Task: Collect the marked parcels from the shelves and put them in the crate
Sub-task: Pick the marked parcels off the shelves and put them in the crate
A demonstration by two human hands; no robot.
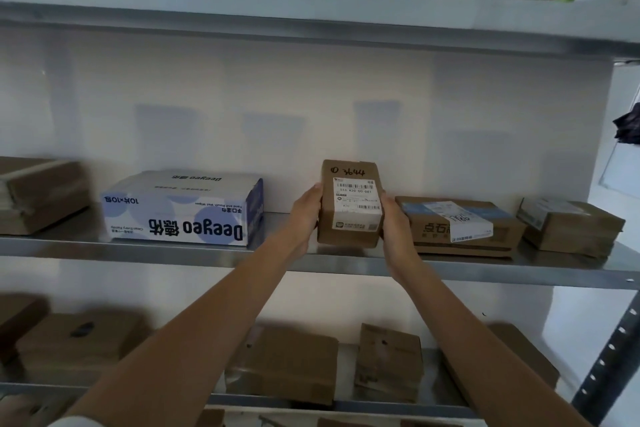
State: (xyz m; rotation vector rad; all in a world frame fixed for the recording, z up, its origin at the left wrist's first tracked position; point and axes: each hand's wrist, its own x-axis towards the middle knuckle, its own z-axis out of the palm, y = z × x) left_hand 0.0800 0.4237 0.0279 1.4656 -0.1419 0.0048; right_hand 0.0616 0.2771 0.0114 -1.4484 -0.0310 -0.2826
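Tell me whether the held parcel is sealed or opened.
Cannot tell. The parcel, gripped by left hand and right hand, shows only its labelled face.

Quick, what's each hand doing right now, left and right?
Left hand: grips the left side of the small cardboard parcel marked 3644.
Right hand: grips the right side of the same parcel.

Both hands, left hand [306, 215] & right hand [394, 222], grip marked parcel [349, 204] above shelf [138, 248].
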